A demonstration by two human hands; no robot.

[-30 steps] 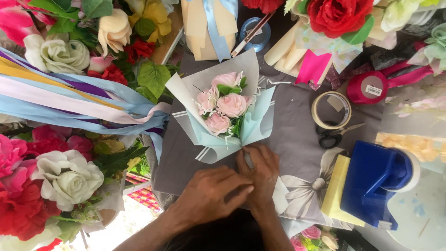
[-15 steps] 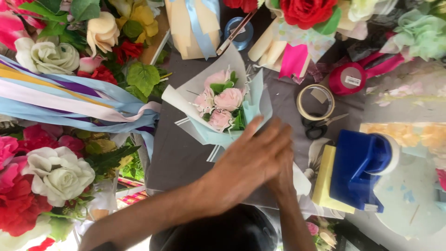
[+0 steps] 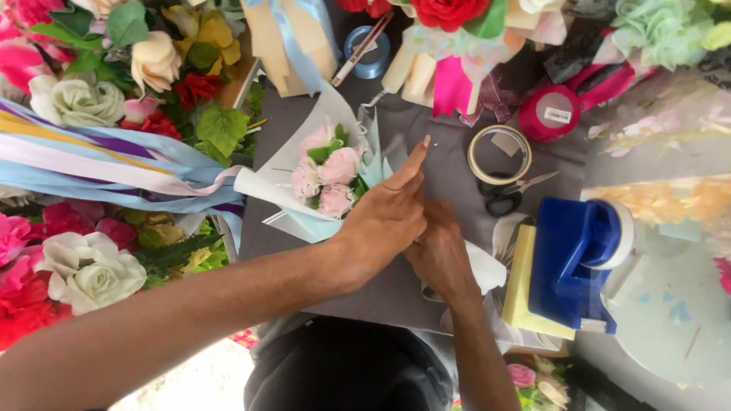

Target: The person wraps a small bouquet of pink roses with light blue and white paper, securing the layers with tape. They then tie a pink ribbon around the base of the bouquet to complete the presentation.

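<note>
Left hand (image 3: pixel 384 221) shifted (finger out), papery bouquet (image 3: pixel 324 179)

my bouquet (image 3: pixel 329 173): pale pink roses, green leaves, white and light-blue wrap | cloth (image 3: pixel 449 164): plain grey | tape dispenser (image 3: pixel 575 255): deep blue | ribbon spool (image 3: pixel 554 113): magenta | sponge block (image 3: pixel 527 285): yellow

Two bare forearms reach up from the near edge of the worktop and meet at its middle. The left hand (image 3: pixel 384 217) lies across the right hand (image 3: pixel 442 251), index finger stretched straight toward the far edge, other fingers curled; the right hand presses palm-down, knuckles bent beneath it.
</note>
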